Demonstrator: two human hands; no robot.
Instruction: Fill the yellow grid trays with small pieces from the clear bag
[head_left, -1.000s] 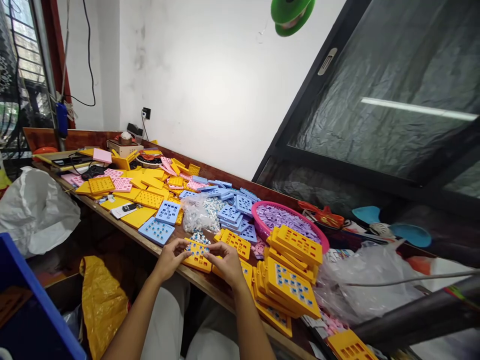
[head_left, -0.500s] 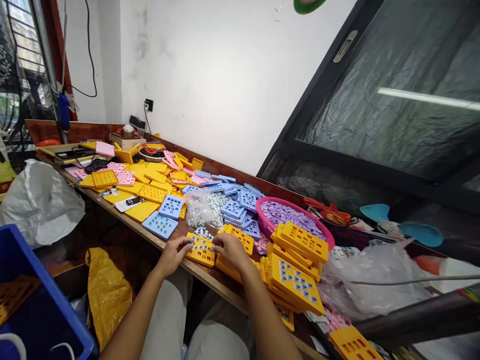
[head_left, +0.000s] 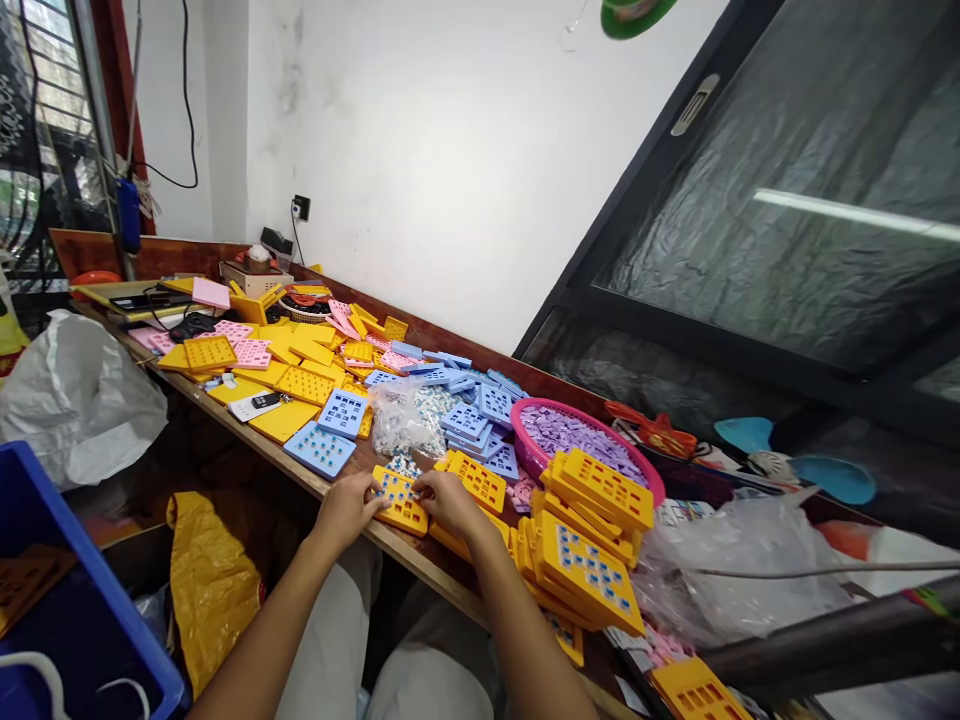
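A yellow slotted board [head_left: 405, 512] lies at the table's front edge with small blue-and-white pieces in several of its slots. My left hand [head_left: 346, 510] is at the board's left side, thumb and fingers drawn together over its edge. Over the right part of the same board, my right hand [head_left: 450, 502] is bent down with its fingertips pinched. Whatever either hand pinches is too small or too covered to make out. Just behind the board is a loose heap of small blue-and-white pieces [head_left: 405, 464], and a second yellow slotted board [head_left: 480, 482] is to the right.
Blue slotted boards [head_left: 321, 450] lie left of my hands. A clear plastic bag [head_left: 397, 415] rests behind. A pink basin [head_left: 519, 440] holds purple pieces. Stacked yellow boards [head_left: 592, 570] rise at right. A blue bin [head_left: 97, 580] stands at lower left.
My right hand has shifted slightly left over the yellow board, and my left fingers have come a little closer together. The view has tilted slightly; the piles look the same.
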